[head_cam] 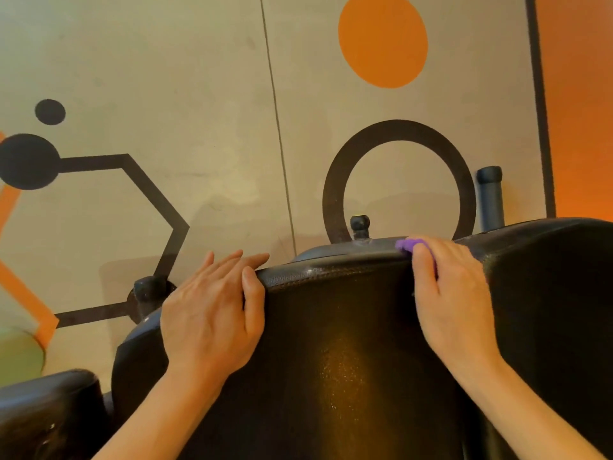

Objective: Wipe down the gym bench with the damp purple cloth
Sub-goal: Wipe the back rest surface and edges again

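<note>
Black bench [348,343], beige floor [199,94] — left hand [209,313] flat, right hand [454,293] clutching purple cloth [409,244].

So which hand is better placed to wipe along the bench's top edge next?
Right: the right hand holds the purple cloth against the bench at its top edge; the left hand rests there bare.

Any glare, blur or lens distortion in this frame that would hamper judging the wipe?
Head view: a warm sheen with speckled glints runs down the bench pad; the greenish object at the lower left edge is blurred; the long seam line bows slightly from the wide lens; left hand, right hand and purple cloth read clearly.
</note>
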`<move>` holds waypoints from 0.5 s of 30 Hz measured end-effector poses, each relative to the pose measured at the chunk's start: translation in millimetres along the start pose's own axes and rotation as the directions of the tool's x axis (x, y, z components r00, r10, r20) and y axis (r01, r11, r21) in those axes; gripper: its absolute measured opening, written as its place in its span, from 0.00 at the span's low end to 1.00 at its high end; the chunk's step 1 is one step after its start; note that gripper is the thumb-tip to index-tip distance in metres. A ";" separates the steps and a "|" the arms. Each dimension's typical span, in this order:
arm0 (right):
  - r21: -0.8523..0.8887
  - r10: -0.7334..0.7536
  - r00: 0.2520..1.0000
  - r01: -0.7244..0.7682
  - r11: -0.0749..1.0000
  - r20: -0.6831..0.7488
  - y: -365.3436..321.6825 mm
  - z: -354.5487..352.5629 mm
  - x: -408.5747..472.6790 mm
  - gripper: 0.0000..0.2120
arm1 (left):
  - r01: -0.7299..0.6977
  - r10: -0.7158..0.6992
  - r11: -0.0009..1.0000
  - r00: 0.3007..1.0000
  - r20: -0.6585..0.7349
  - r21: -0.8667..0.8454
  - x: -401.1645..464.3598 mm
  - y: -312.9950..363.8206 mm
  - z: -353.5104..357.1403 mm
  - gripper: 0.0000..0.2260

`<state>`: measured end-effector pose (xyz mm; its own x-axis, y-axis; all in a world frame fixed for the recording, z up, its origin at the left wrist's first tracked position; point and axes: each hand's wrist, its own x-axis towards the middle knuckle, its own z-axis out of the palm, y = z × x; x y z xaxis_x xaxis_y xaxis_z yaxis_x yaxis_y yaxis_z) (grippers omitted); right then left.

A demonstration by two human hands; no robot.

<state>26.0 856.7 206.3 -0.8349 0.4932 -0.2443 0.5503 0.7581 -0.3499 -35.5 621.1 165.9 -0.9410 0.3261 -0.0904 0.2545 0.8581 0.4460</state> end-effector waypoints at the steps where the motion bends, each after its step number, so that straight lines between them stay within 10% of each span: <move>1: -0.031 -0.028 0.999 0.028 0.999 -0.017 -17.9 8.1 -1.4 0.18 | -0.013 0.013 1.000 1.000 -0.006 0.000 1.2 1.0 -1.7 0.19; 6: -0.052 -0.415 0.898 0.426 0.903 0.144 -71.0 31.8 -13.9 0.16 | -0.020 0.020 1.000 0.998 0.062 0.010 3.6 1.2 -8.5 0.18; 11: -0.040 -0.134 0.990 0.135 0.990 0.036 -20.5 1.1 -10.4 0.17 | 0.000 0.003 0.999 0.994 0.107 -0.033 4.6 0.0 -9.4 0.17; 15: -0.109 -0.314 0.948 0.317 0.942 0.044 -76.1 39.1 -21.9 0.18 | 0.044 -0.035 0.997 0.989 0.141 -0.064 4.6 1.0 -11.0 0.17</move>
<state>2.9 771.5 202.9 -0.9642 0.2105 -0.1615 0.2519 0.9173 -0.3084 -42.0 619.2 175.7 -0.9086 0.3484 -0.2304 0.1976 0.8445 0.4978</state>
